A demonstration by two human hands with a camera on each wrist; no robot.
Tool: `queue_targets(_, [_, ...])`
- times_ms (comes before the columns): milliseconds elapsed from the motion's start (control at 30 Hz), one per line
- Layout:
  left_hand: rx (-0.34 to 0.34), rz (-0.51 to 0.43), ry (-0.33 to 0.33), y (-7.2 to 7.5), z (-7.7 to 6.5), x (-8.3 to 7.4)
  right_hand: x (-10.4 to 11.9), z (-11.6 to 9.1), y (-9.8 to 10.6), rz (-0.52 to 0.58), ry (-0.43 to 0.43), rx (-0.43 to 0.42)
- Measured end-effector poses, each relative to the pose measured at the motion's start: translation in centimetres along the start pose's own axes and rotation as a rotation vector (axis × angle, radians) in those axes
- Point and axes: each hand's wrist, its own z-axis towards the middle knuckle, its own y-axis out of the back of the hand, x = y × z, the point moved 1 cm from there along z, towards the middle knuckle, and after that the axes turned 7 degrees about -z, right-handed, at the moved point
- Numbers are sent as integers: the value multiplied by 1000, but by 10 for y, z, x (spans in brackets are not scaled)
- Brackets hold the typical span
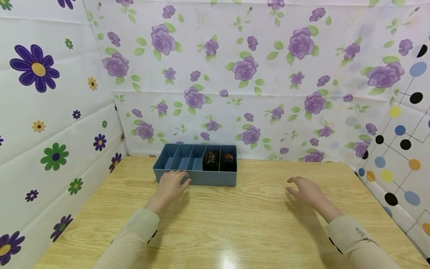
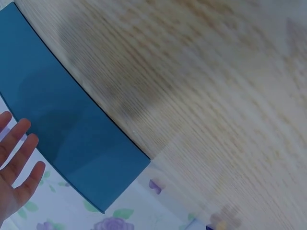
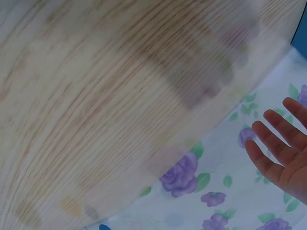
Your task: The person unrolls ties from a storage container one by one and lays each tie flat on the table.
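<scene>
A blue-grey divided box (image 1: 211,178) stands at the back of the table, its compartments side by side. Its two rightmost compartments each hold a dark bundle: one black with gold specks (image 1: 211,160), the other black with a reddish mark (image 1: 228,161). What kind they are cannot be told. My left hand (image 1: 171,185) is at the front wall of the box, near its left end, fingers loosely extended; whether it touches the rim is unclear. In the left wrist view, spread fingers (image 2: 29,179) appear beside the box wall. My right hand (image 1: 306,191) hovers over the table right of the box, holding nothing.
The wood-grain table (image 1: 235,224) reaches back to a wall covered with a purple-rose cloth (image 1: 215,74). Daisy-print cloth (image 1: 67,112) hangs at the left, and dotted cloth (image 1: 403,157) at the right. The box stands close to the back cloth.
</scene>
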Motion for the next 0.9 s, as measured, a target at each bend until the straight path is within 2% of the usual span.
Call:
queue_targets(200, [-15,7,-17,-2,-2,2,12,-2,-4,71,33,-43])
queue_targets(500, [-56,-8,-20,-1,-2,1,32,-3,-8,66,87,-98])
queue_targets(900, [-92,-9,-24,6,1,10,59,19,3,60,173,-121])
